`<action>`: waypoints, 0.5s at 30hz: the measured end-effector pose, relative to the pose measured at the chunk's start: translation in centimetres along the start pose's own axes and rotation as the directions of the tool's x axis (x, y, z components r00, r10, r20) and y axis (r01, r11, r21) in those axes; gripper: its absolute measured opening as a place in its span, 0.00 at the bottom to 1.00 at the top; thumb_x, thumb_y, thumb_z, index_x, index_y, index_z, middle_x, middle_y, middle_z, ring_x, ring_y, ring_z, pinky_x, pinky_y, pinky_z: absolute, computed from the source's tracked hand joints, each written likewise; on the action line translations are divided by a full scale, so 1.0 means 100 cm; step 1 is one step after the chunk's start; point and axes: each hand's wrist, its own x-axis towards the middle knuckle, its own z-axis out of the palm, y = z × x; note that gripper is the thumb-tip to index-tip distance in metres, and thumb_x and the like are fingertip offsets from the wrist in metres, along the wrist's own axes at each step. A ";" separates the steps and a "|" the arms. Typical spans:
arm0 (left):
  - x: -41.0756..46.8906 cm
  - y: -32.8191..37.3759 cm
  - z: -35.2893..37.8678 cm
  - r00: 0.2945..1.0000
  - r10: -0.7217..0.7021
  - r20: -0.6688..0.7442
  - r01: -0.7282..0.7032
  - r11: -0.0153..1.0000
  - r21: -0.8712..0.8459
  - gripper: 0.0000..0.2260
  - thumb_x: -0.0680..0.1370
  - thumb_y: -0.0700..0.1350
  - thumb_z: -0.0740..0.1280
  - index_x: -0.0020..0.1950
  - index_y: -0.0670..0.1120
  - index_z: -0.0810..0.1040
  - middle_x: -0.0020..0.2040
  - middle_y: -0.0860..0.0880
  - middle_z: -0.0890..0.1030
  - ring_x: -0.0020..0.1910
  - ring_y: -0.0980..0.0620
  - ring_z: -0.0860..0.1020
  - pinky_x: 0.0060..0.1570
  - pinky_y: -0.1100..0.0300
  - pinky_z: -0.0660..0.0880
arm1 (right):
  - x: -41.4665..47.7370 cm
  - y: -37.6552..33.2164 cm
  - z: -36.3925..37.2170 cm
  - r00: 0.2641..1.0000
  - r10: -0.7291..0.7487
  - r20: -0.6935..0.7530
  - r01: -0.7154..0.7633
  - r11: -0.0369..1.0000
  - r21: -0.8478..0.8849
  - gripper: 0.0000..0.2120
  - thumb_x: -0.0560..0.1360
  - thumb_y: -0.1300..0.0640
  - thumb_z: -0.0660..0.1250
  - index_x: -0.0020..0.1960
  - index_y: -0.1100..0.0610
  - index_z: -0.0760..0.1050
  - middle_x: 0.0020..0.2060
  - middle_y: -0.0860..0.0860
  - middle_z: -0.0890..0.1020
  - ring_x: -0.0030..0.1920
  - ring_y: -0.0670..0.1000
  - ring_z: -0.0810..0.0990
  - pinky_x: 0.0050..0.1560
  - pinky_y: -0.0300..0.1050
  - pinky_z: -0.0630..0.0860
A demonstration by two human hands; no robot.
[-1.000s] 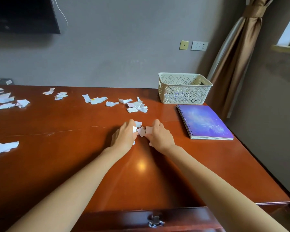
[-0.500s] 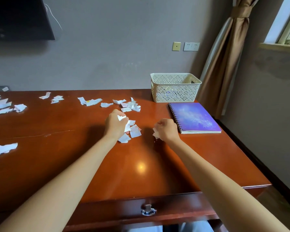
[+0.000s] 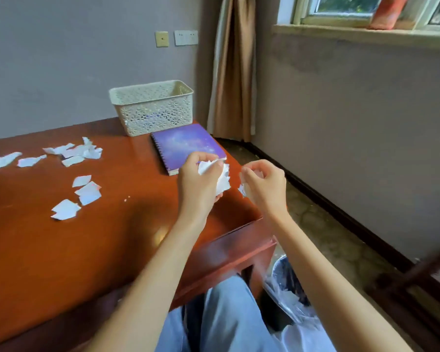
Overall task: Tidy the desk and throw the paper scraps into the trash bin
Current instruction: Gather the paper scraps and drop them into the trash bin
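Clutching paper scraps (image 3: 222,180) in both fists.
Curling left hand (image 3: 198,184) and right hand (image 3: 266,185) tightly round them, hovering just short of the notebook (image 3: 188,143).

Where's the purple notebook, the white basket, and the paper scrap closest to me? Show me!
purple notebook (image 3: 186,143): head view, middle of its cover.
white basket (image 3: 154,115): head view, its front wall.
closest paper scrap (image 3: 66,210): head view, its middle.

White scraps (image 3: 87,193), purple starry notebook (image 3: 186,143), reddish-brown desk (image 3: 48,250)

Home room: wooden desk (image 3: 61,250), curtained window (image 3: 366,8).
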 end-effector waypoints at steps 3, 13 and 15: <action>-0.031 -0.020 0.061 0.987 0.035 0.158 -0.041 0.999 0.034 0.11 0.74 0.39 0.66 0.37 0.54 0.73 0.38 0.56 0.77 0.40 0.51 0.74 0.30 0.65 0.70 | 0.001 0.044 -0.053 0.991 0.064 -0.119 -0.067 0.998 -0.022 0.09 0.68 0.59 0.64 0.31 0.48 0.76 0.34 0.47 0.83 0.44 0.52 0.82 0.51 0.51 0.79; -0.084 -0.144 0.203 0.820 -0.403 0.407 0.275 0.900 0.337 0.02 0.76 0.39 0.64 0.47 0.45 0.75 0.39 0.58 0.73 0.33 0.57 0.71 0.19 0.72 0.68 | -0.011 0.207 -0.167 0.836 0.496 -0.236 -0.522 0.851 -0.061 0.07 0.69 0.62 0.65 0.34 0.57 0.79 0.32 0.45 0.79 0.39 0.47 0.77 0.44 0.44 0.75; -0.084 -0.172 0.223 0.774 -0.499 0.391 0.341 0.848 0.406 0.02 0.76 0.39 0.64 0.46 0.45 0.75 0.38 0.54 0.73 0.31 0.55 0.70 0.17 0.71 0.67 | -0.011 0.242 -0.173 0.783 0.591 -0.195 -0.612 0.788 -0.071 0.08 0.67 0.64 0.64 0.30 0.59 0.77 0.26 0.47 0.76 0.33 0.48 0.74 0.36 0.43 0.72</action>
